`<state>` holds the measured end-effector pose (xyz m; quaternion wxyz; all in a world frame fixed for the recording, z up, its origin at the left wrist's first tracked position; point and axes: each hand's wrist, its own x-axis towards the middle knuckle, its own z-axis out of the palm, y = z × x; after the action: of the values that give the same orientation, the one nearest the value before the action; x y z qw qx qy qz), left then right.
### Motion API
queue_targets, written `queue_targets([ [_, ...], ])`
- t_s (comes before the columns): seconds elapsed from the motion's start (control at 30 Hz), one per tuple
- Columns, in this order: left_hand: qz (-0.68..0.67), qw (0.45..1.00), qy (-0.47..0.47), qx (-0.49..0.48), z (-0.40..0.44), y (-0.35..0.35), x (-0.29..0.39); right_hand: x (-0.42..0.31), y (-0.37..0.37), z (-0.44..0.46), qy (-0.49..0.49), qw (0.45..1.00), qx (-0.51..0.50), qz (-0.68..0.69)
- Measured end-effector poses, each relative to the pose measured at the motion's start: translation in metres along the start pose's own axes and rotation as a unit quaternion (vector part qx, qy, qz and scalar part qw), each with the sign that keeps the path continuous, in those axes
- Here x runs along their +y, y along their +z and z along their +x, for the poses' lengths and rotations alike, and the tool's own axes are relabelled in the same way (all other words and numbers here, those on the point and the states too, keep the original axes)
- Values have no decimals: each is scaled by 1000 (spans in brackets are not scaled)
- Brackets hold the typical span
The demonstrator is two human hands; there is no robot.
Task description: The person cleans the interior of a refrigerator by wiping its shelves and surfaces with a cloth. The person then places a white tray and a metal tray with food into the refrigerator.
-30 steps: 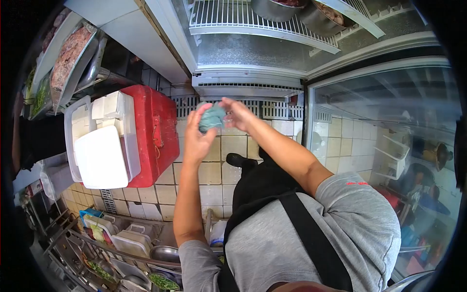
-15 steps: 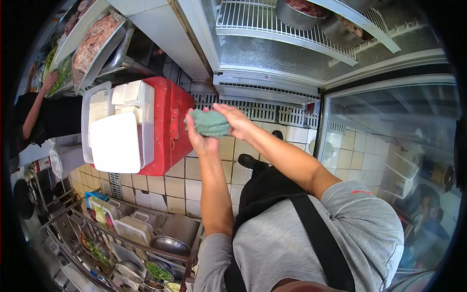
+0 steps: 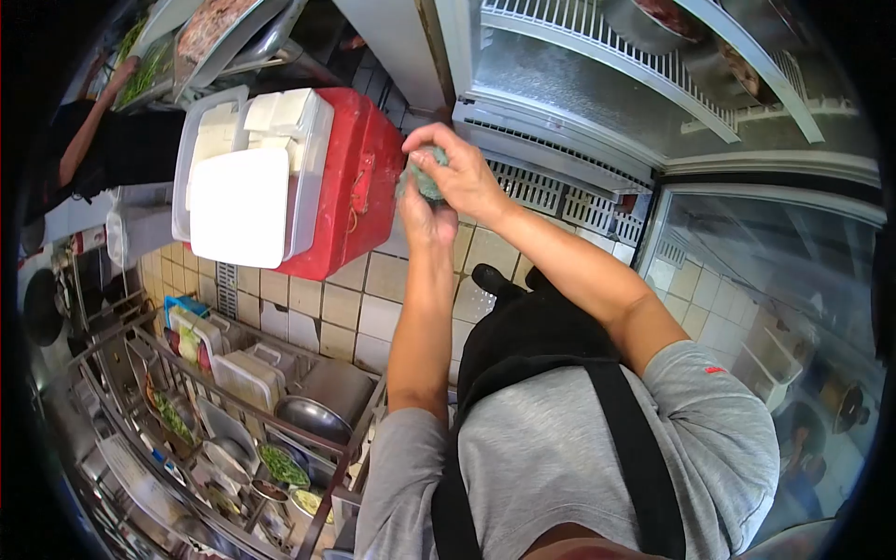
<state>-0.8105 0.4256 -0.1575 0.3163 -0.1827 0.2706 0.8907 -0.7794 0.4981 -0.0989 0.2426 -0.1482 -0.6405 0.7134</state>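
Greens, long-stalked and loose (image 3: pixel 147 82), at the upper left, with another person's outstretched hand (image 3: pixel 124 71) close against them. Next along, pinkish minced meat (image 3: pixel 217 26) in a pale tray. Below, a metal-railed rack (image 3: pixel 349 455) crowded with containers, among them a round steel bowl (image 3: pixel 313 416) and a dish of chopped green vegetable (image 3: pixel 282 464). Above the rack, a clear plastic tub (image 3: pixel 312 191) of white blocks (image 3: pixel 280 112), partly covered by a flat white rectangular lid (image 3: pixel 240 210), all on top of a scuffed red box (image 3: pixel 381 145) with a cord at its side. Just right of the box, a crumpled grey-green cloth (image 3: pixel 427 187), raised above the tiled floor and pressed between both palms: left hand (image 3: pixel 431 222) cupped around it from the near side, right hand (image 3: pixel 467 179) folded over it from the right, fingers curled. Farther right, slotted drain grating (image 3: pixel 527 187) along the foot of an open refrigerator, white wire shelf (image 3: pixel 607 47) inside, bearing metal pots of meat (image 3: pixel 665 17). At far right, a swung-out glass door (image 3: pixel 714 224), hazy with reflections.
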Motion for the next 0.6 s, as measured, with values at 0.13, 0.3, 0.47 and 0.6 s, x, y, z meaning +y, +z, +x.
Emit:
queue_targets([
  [0.13,40,980,-166,-101,24,2,16,5,-1,0,-266,925,-96,-254],
  [0.3,272,857,-308,-310,50,31,51,7,1,3,-449,821,-171,-307],
  [0.47,565,714,-301,-285,63,59,49,49,-1,4,-468,726,-329,-383],
  [0.6,734,579,-147,-323,84,44,23,76,-5,10,-443,678,-403,-427],
])
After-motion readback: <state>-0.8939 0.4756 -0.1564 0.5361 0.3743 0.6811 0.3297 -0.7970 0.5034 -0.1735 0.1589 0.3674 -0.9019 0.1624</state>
